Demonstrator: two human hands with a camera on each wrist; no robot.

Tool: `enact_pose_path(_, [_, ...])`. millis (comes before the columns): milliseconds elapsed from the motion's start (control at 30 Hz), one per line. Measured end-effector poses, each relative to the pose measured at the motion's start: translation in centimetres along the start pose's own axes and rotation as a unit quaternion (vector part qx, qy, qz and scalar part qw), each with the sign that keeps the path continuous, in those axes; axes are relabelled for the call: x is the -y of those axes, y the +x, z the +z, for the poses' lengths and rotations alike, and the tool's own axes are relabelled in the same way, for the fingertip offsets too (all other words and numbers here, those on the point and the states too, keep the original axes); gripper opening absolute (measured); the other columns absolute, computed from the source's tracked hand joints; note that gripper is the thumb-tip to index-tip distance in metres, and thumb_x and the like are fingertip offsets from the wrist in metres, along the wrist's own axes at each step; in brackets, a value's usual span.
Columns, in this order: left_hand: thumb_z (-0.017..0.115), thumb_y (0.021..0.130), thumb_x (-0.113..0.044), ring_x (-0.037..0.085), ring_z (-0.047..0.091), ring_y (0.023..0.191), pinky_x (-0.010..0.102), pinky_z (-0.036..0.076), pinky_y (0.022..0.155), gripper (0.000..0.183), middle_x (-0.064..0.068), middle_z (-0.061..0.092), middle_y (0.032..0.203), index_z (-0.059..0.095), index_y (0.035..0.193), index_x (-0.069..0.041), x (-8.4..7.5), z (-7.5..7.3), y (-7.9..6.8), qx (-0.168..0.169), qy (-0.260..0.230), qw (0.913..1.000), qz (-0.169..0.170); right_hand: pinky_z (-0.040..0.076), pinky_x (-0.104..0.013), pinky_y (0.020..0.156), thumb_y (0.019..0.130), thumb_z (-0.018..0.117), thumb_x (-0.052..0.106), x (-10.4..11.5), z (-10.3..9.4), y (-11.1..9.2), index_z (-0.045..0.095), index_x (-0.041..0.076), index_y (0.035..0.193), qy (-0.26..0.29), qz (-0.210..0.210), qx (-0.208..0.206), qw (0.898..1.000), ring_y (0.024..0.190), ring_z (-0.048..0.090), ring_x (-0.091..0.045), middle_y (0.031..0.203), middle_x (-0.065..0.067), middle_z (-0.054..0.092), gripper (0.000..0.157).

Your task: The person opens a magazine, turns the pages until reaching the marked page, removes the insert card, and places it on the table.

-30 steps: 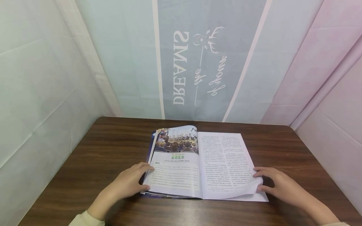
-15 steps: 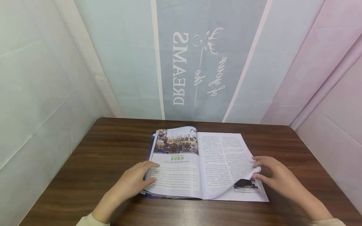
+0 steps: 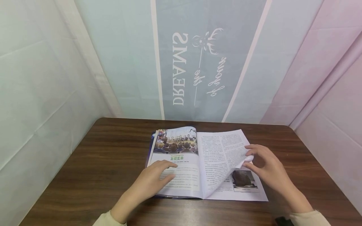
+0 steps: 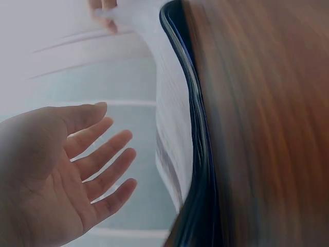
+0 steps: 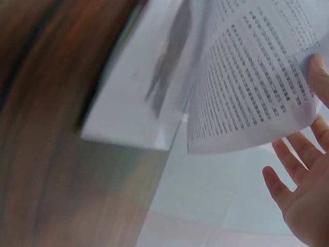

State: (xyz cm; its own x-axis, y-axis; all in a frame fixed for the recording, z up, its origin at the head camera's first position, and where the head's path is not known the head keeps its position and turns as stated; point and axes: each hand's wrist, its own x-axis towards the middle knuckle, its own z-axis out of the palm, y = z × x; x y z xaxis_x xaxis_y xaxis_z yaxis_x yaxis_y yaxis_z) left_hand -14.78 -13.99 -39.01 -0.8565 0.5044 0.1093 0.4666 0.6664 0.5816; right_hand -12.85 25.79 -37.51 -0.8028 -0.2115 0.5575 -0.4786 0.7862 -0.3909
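Observation:
A magazine [image 3: 181,174] lies spread on the table, its left page showing a picture of a crowd above green lettering. My right hand [image 3: 266,164] pinches the right-hand page [image 5: 247,77] between thumb and fingers, lifting its near corner so that it curls up. Under that raised page, a photo of a dark object [image 3: 244,180] shows on the sheet below. My left hand [image 3: 154,177] hovers above the left page; in the left wrist view its fingers [image 4: 110,170] are spread and relaxed, apart from the paper and holding nothing.
The dark wood-grain table [image 3: 93,163] has rounded far corners. Behind it hangs a pale blue-grey cloth [image 3: 135,62] with mirrored white lettering, and light cloth walls stand at both sides. A small dark thing [image 3: 283,221] shows near the right sleeve.
My right hand has moved left and away from me, lifting the page corner higher and uncovering the photo beneath. My left hand has shifted right, from the magazine's left edge to above the left page.

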Motion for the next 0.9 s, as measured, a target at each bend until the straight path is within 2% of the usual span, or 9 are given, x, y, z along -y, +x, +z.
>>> enact_pose_path(433, [0.066,0.097,-0.029,0.018,0.051,0.128,0.044,0.044,0.105,0.033,-0.006,0.06,0.133,0.063,0.13,-0.023,-3.6,1.5,1.9,0.014,-0.038,0.9989,0.025,0.031,-0.015,0.108,0.055,0.09,-0.009,3.3,1.7,2.6,0.065,0.007,0.096,0.064,-0.024,-0.054,0.996,0.122,0.05,-0.024,0.121,-0.012,0.065,0.051])
enact_pose_path(600, [0.064,0.098,-0.032,0.014,0.052,0.128,0.042,0.044,0.105,0.034,-0.01,0.059,0.133,0.061,0.131,-0.024,-4.6,1.5,2.5,0.011,-0.04,0.9981,0.046,0.031,-0.018,0.109,0.054,0.092,-0.009,4.1,2.6,3.5,0.065,0.008,0.093,0.062,-0.036,-0.07,0.995,0.121,0.052,-0.027,0.12,-0.011,0.066,0.05])
enact_pose_path(900, [0.064,0.097,-0.033,0.013,0.053,0.126,0.039,0.045,0.103,0.037,-0.01,0.059,0.133,0.06,0.133,-0.024,-6.5,1.2,3.4,0.001,-0.055,0.9962,0.068,0.032,-0.025,0.11,0.057,0.092,-0.006,5.7,3.7,4.6,0.065,0.008,0.093,0.051,-0.049,-0.071,0.995,0.12,0.053,-0.032,0.111,-0.009,0.068,0.047])
